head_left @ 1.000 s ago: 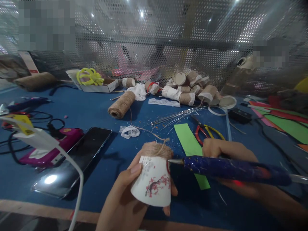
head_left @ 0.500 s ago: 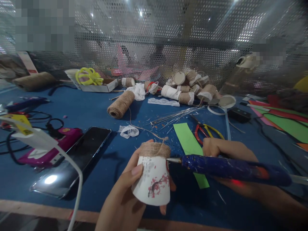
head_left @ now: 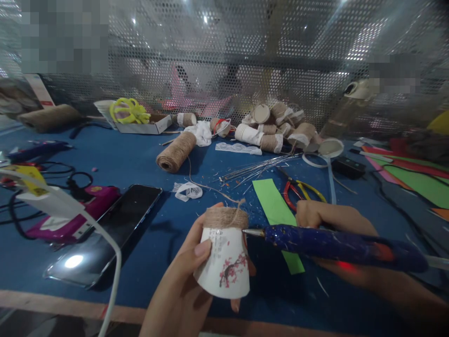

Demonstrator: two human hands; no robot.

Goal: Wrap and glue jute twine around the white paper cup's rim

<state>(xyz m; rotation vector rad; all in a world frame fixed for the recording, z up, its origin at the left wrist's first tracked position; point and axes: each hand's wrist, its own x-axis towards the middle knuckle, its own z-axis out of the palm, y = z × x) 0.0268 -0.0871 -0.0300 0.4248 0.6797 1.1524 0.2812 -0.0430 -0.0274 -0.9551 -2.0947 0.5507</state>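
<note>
A white paper cup point(head_left: 224, 267) with a red blossom print sits upside down in my left hand point(head_left: 182, 276), thumb on its near side and fingers behind it. Jute twine point(head_left: 226, 218) is wound round the cup's narrow upper end. My right hand point(head_left: 333, 224) is closed around a blue hot glue gun point(head_left: 315, 243), partly hidden behind its body. The gun's metal nozzle points left and meets the cup's side just below the wound twine. From the cup a strand runs back to the twine roll point(head_left: 177, 152).
A green paper strip point(head_left: 275, 201) and red-yellow pliers point(head_left: 298, 189) lie beyond the glue gun. Metal wires point(head_left: 259, 168) and a heap of twine-wrapped cups point(head_left: 270, 128) are farther back. A phone point(head_left: 108, 234), a magenta power strip point(head_left: 80, 215) and cables occupy the left.
The cup has turned slightly in my left hand, its blossom print shifting a little right. The glue gun nozzle stays at the twine's lower edge.
</note>
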